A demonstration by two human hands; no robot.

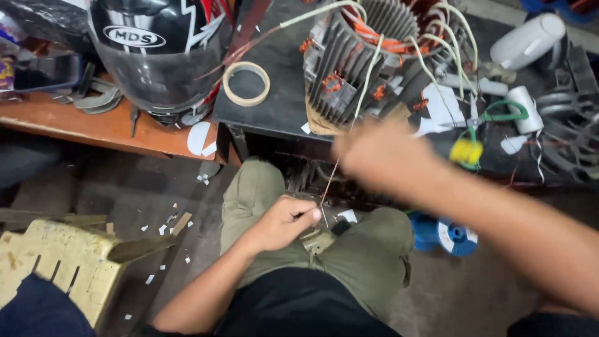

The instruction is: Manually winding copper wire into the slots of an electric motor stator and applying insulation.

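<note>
Pinching thin copper wire (pixel 329 181) in closed left hand (pixel 284 219) at knee; stretching toward blurred right hand (pixel 380 153) at one o'clock, grip unclear, beside motor stator (pixel 368 59). Next needing steady tension.

Oval white label w/ dark rim (pixel 135 37) on front of black helmet (pixel 159 53), top left. Colourful packet (pixel 7 65), purple/yellow, at far left edge on orange bench (pixel 106 128), partly cut off. Dark phone-like screen (pixel 48 72) just beside it, blank. No signs seen.
</note>
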